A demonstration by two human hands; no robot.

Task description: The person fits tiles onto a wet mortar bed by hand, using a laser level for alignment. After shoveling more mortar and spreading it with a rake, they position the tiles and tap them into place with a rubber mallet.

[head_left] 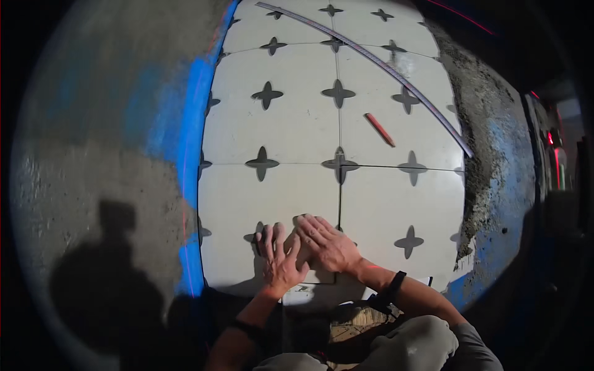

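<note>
My left hand [281,260] and my right hand [328,244] lie flat and side by side, fingers stretched out, on a cream floor tile [232,191] with dark grey four-pointed stars. The right fingertips reach near the tile's right joint, and the left fingers rest beside one star. A thin dark gap separates this tile from the neighbouring tile [377,204] on the right. Neither hand grips anything. Farther off, a red carpenter's pencil [379,130] lies on another laid tile. A long metal straightedge [377,62] lies slantwise across the far tiles.
A wall [117,148] with blue paint along its base [190,136] bounds the tiles on the left. Rough grey mortar [473,123] runs along their right edge. My knees [414,343] are close below my hands. Red laser lines show at the right.
</note>
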